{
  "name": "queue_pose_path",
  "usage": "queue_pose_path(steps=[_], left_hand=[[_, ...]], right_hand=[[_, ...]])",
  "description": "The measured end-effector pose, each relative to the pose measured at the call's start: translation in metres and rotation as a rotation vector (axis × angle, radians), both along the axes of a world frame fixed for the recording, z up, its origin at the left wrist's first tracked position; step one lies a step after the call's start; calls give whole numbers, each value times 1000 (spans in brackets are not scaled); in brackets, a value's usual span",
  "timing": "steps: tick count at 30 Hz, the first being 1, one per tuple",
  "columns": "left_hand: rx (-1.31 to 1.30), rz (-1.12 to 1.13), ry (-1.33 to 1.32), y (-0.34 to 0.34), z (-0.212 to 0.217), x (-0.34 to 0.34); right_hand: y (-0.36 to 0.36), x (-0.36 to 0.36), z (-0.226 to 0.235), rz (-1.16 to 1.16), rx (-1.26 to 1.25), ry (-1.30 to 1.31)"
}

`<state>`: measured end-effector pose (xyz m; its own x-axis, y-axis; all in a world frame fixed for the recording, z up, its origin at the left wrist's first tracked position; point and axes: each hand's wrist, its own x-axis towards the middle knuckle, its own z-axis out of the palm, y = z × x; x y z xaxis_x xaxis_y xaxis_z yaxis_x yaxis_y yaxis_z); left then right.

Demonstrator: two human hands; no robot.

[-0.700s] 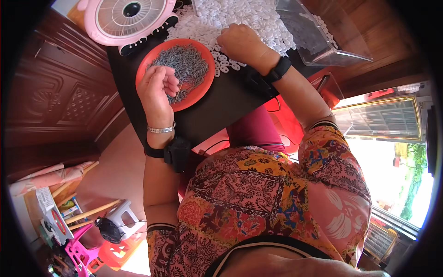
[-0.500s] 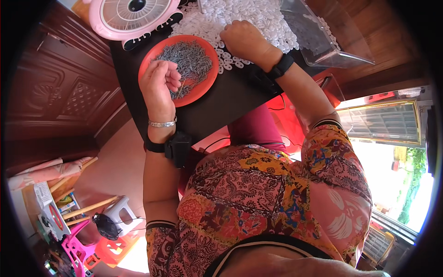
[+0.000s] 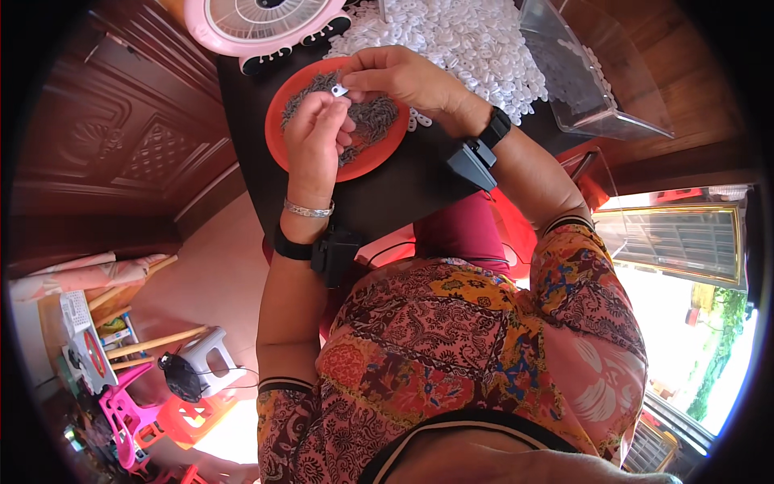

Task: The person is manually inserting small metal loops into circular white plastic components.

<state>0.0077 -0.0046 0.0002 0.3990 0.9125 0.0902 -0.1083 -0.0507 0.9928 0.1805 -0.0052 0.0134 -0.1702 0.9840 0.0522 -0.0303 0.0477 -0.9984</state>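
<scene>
Over an orange plate [image 3: 390, 152] heaped with small grey screw-like pieces [image 3: 377, 114], my two hands meet at the fingertips. Between them sits a small white plastic piece [image 3: 339, 90] with a dark spot on it. My left hand [image 3: 314, 133] is closed, thumb and forefinger pinching the piece from below. My right hand [image 3: 403, 81] pinches from the right side, its fingers closed around the piece's edge. Whether a grey piece is also in the left fingers is hidden. Behind the right hand spreads a large pile of white oval plastic pieces with holes [image 3: 468, 44].
A pink fan [image 3: 270, 20] stands at the table's far left. Right of the pile is a clear plastic bin [image 3: 576, 89] lying with some white pieces in it. The black table [image 3: 387, 202] ends near my lap. Stools [image 3: 214, 363] stand on the floor at left.
My right hand has come left from the white pile to my left hand above the plate, and a white plastic piece now shows between their fingertips. The whole view has shifted slightly.
</scene>
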Motion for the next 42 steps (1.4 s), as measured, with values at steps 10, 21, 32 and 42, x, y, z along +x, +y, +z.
queue_pose_path(steps=[10,21,32,42], left_hand=[[-55,16,8,3,-3,-1],[-73,98,-124,13,-2,-11],[-80,92,-123,13,-3,-12],[-100,124,-97,12,-2,-10]], right_hand=[[-4,-11,-7,-47,136,-202],[-3,0,-24,-164,639,-1175],[4,-12,-39,-216,810,-1266],[3,-15,-36,-103,851,-1238]])
